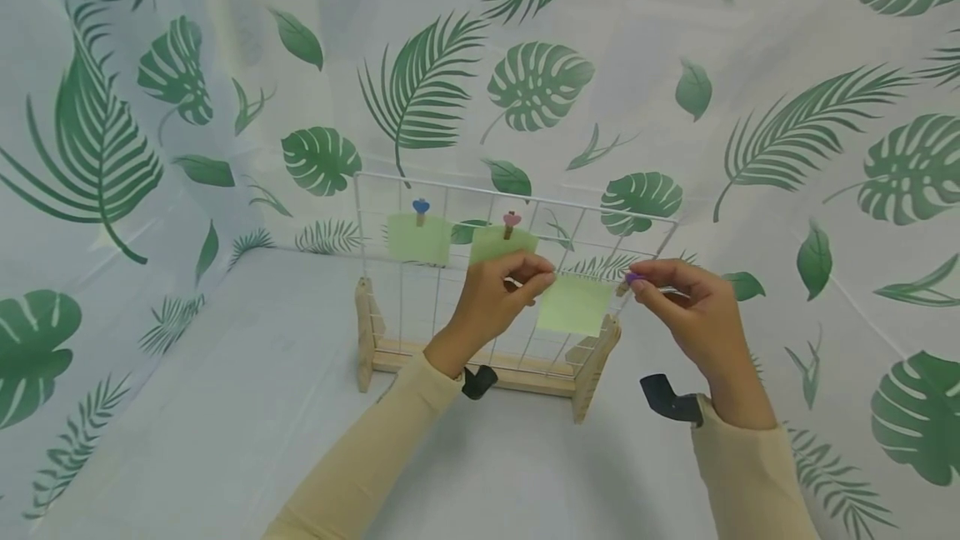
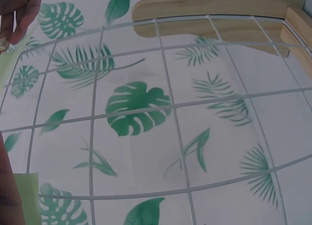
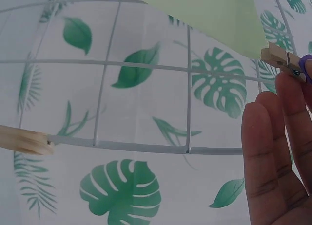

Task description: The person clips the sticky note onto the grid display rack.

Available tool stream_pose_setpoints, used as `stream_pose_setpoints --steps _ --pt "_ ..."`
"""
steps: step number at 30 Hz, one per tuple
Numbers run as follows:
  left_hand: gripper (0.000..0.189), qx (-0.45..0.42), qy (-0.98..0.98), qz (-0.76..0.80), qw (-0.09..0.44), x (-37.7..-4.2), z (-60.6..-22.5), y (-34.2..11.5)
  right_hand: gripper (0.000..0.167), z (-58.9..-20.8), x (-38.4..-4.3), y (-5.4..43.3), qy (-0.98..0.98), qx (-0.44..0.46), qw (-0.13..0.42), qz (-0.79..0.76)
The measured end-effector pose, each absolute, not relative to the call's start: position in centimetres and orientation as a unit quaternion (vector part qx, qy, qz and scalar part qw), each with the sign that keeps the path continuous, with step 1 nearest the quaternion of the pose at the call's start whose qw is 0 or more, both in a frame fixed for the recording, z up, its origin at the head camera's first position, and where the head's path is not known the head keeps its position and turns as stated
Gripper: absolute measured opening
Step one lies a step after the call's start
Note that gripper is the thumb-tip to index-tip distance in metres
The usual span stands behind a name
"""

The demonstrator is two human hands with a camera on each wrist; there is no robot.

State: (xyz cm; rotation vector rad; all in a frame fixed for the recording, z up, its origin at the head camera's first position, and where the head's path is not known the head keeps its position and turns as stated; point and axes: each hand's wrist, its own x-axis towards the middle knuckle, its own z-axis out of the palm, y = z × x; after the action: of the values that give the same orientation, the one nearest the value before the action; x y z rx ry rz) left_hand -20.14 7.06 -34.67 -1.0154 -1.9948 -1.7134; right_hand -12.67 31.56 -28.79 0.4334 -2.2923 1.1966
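My left hand [image 1: 495,294] pinches the upper left corner of a light green paper note [image 1: 573,307] against the right part of a white wire grid [image 1: 491,307]. In my right hand [image 1: 693,311] is a small wooden clothespin [image 3: 278,57] with a purple heart [image 1: 632,278], pinched between thumb and index finger. The clothespin's tip is at the note's edge in the right wrist view; whether it bites the paper I cannot tell. Further left, another green note [image 1: 418,240] hangs under a blue-heart clothespin [image 1: 421,208]. A pink-heart clothespin [image 1: 512,223] holds a third note [image 1: 495,242], partly behind my left hand.
Wooden feet [image 1: 596,369] and a wooden base bar [image 1: 525,377] support the grid on a white surface [image 1: 225,407]. A leaf-patterned sheet [image 1: 637,48] hangs behind and beside it. A black wrist mount [image 1: 667,398] sticks out by each sleeve.
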Motion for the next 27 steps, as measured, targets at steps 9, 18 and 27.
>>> stream_pose_setpoints --steps 9,18,27 --pt "0.008 -0.364 -0.695 -0.592 0.185 -20.3 -33.9 7.5 0.018 -27.8 -13.0 31.5 -0.84 0.161 0.257 0.45" --pt "0.008 -0.361 -0.693 -0.594 0.193 -20.5 -33.2 7.9 0.017 -26.9 -13.1 31.6 -0.843 0.152 0.262 0.445" --pt "0.008 -0.364 -0.69 -0.595 0.194 -20.6 -32.9 8.3 0.016 -26.2 -13.6 31.2 -0.85 0.165 0.269 0.421"
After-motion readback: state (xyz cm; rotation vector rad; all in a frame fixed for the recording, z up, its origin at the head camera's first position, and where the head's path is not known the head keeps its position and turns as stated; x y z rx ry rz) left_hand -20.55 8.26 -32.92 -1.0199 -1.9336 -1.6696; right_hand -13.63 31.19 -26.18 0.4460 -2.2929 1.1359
